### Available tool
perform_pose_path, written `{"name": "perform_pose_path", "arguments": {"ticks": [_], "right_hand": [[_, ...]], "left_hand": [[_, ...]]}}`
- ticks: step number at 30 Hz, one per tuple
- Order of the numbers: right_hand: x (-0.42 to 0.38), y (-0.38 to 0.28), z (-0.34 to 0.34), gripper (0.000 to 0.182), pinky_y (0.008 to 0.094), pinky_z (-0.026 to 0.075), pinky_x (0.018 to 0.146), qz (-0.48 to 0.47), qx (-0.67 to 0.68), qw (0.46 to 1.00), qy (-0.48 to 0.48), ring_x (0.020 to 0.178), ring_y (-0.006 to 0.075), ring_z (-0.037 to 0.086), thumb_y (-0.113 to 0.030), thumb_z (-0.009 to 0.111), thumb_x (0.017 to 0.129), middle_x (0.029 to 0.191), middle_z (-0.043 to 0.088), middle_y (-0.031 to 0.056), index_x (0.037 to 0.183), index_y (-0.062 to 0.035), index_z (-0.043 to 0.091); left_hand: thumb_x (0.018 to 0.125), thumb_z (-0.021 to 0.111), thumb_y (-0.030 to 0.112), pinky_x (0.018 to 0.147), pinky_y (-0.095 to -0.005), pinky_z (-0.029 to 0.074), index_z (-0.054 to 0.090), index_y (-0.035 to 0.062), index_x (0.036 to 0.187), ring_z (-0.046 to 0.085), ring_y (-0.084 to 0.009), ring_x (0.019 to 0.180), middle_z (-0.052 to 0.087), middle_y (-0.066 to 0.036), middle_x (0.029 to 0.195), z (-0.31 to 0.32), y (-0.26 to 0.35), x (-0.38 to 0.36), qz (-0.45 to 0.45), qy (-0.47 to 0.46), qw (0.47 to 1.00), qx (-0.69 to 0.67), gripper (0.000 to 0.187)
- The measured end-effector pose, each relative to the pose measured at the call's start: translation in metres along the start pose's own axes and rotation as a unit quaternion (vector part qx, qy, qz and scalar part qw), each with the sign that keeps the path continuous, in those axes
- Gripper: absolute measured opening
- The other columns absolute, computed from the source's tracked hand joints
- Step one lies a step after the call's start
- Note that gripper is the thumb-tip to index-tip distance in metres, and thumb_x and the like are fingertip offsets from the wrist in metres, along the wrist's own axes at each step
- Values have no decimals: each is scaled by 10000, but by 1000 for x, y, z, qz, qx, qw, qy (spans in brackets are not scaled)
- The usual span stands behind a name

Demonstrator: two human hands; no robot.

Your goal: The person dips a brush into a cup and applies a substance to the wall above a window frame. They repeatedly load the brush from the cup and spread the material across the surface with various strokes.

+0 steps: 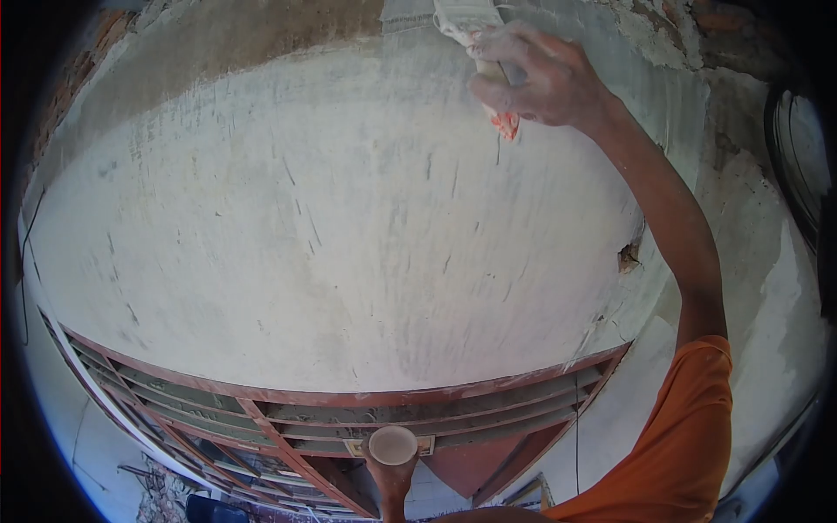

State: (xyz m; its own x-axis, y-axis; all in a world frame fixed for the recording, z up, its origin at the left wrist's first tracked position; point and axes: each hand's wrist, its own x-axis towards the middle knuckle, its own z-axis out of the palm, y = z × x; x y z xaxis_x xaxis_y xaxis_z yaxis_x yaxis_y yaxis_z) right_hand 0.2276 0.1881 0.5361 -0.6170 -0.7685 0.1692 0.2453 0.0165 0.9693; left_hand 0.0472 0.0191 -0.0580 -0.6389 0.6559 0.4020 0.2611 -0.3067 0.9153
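Note:
My right hand (545, 78) is raised high against the wall (349, 218), fingers closed around a paintbrush (505, 126). The brush's wide head, coated in white, points up and touches the wall near the top of the view. Its handle end, marked orange-red, hangs below my fingers. White smears cover my right fingers. Low in the view, my left hand (394, 479) holds up a round cup (392, 445) with a pale, whitish inside. Most of the left fingers are hidden beneath the cup.
Below the wall runs a reddish-brown slatted frame (261, 410). A dark cable coil (776, 148) hangs at the right, near exposed brick (741, 35). A small hole (628, 256) breaks the wall's right side. Rubble (161, 492) lies at lower left beside a dark blue object (216, 509).

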Motion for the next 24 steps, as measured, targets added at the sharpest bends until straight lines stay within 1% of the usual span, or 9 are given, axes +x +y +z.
{"name": "perform_pose_path", "arguments": {"ticks": [2,4,8,10,13,17,19,22,24], "right_hand": [[-1,-9,-7,309,234,571,532,-13,13,1000,-6,860,148,674,-153,766,734,1007,642,-51,962,-328,655],[0,-11,-15,284,281,616,649,-10,57,998,21,938,218,693,-127,817,694,1041,646,16,923,-234,688],[1,11,-18,284,286,625,653,13,-5,1000,6,935,223,694,-128,818,694,1015,635,8,921,-240,688],[1,17,-17,280,315,544,529,35,-18,997,-62,753,212,645,-222,790,740,916,603,45,987,-191,664],[-7,3,-3,303,294,630,657,11,12,999,-29,937,232,694,-134,820,690,1044,641,6,938,-250,691],[-4,-4,-6,331,302,632,656,-27,38,999,8,939,228,693,-134,820,679,1071,643,3,959,-255,690],[2,5,-6,313,225,578,538,-6,-2,998,60,846,146,677,-154,786,699,965,617,-56,931,-307,641],[3,23,-5,323,308,547,554,-10,-10,1000,17,757,217,645,-219,809,722,925,608,40,1001,-195,648],[-1,16,-1,312,305,593,603,0,-8,1000,-4,839,220,671,-177,813,701,998,623,23,972,-220,665]], "left_hand": [[592,926,58,964,-407,498,354,11,1293,616,-272,1079,606,-158,1177,0,-2,-1,5,-1,1000,11,905],[590,926,56,963,-407,498,350,7,1300,615,-273,1079,602,-158,1179,0,-5,0,12,1,1000,21,916],[588,926,44,951,-408,505,348,1,1302,622,-275,1071,608,-161,1171,2,-11,-3,12,-2,999,31,919],[589,925,38,946,-407,508,349,-1,1302,624,-276,1068,611,-161,1168,3,-14,-3,17,-5,999,27,917],[593,922,32,937,-403,513,354,-5,1298,629,-275,1064,616,-163,1161,7,-15,-3,18,-20,1000,2,907],[593,926,35,940,-400,513,357,-9,1299,629,-269,1066,619,-164,1160,6,-10,-5,16,-16,1000,14,907],[596,927,39,941,-400,512,356,-10,1299,629,-268,1066,619,-164,1162,7,-9,-6,18,-14,1000,21,907],[601,929,50,946,-399,510,351,-11,1302,628,-270,1071,616,-166,1174,7,-9,-5,0,-27,1000,9,911],[603,930,59,948,-396,507,351,-13,1304,626,-271,1077,616,-168,1178,8,-7,-6,11,-13,1000,13,912]]}}
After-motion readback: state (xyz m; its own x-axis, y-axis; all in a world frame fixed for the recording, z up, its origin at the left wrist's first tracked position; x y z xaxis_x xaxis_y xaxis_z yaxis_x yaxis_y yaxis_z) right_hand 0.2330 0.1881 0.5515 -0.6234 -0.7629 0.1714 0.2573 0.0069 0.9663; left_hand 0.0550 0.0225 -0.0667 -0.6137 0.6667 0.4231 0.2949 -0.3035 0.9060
